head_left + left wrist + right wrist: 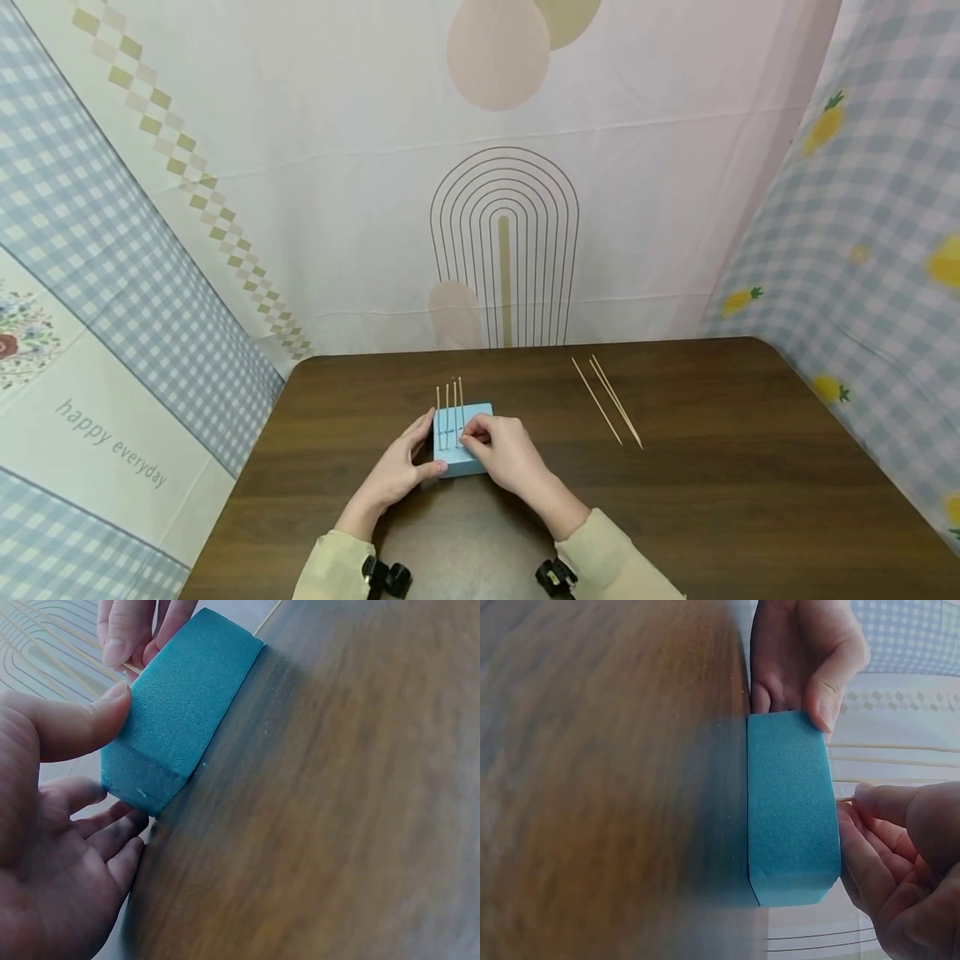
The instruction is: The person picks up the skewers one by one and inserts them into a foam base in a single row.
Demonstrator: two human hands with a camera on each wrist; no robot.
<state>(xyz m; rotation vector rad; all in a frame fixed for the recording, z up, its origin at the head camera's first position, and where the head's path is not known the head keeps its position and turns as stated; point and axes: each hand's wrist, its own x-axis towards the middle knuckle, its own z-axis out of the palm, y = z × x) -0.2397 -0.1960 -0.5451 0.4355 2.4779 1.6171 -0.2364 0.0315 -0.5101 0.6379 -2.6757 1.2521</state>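
Note:
A light blue foam-like block [472, 467] sits on the table, with several thin wooden sticks [447, 408] standing upright in its top. My left hand [395, 471] holds the block at its left end. In the left wrist view, the thumb [109, 720] lies on the block's near upper edge and the other fingers are at its end face. My right hand [506, 450] pinches the rightmost standing stick low down, close to the block's top. In the right wrist view, that stick [844, 799] shows between the fingertips and the block; its lower tip is hidden.
To the right of the block, 3 loose wooden sticks [597, 402] lie on the dark brown table [712, 500]. A patterned white cloth [360, 233] hangs behind the table, and blue checked cloths [862, 275] hang at the sides.

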